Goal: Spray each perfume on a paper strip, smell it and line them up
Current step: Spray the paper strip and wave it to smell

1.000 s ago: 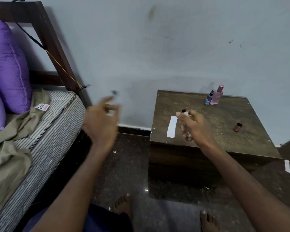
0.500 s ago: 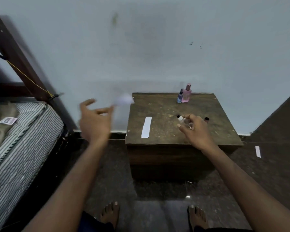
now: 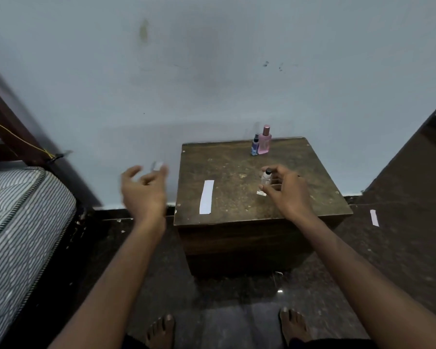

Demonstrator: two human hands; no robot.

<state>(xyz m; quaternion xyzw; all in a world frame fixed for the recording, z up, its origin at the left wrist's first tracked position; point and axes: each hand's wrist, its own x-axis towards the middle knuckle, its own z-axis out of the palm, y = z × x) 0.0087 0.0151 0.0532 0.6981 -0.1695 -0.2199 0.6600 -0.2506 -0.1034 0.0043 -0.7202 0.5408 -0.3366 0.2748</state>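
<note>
My right hand (image 3: 286, 191) curls around a small clear perfume bottle (image 3: 265, 178) with a black sprayer top, upright and low over the wooden side table (image 3: 239, 159). My left hand (image 3: 144, 191) hovers left of the table, off its edge, pinching a blurred white paper strip (image 3: 157, 165) at the fingertips. Another white paper strip (image 3: 207, 196) lies flat on the table's left part. At the table's back edge a small blue bottle (image 3: 255, 146) and a taller pink bottle (image 3: 264, 140) stand side by side, touching.
A bed with a striped mattress (image 3: 23, 210) and a dark wooden frame stands at the left. One paper strip (image 3: 374, 217) lies on the dark floor right of the table. My bare feet (image 3: 161, 331) are on the floor before the table. A pale wall is behind.
The view swung right, away from the bed and pillows. My right hand brought the clear bottle down close to the tabletop. My left hand with its strip drifted nearer the table.
</note>
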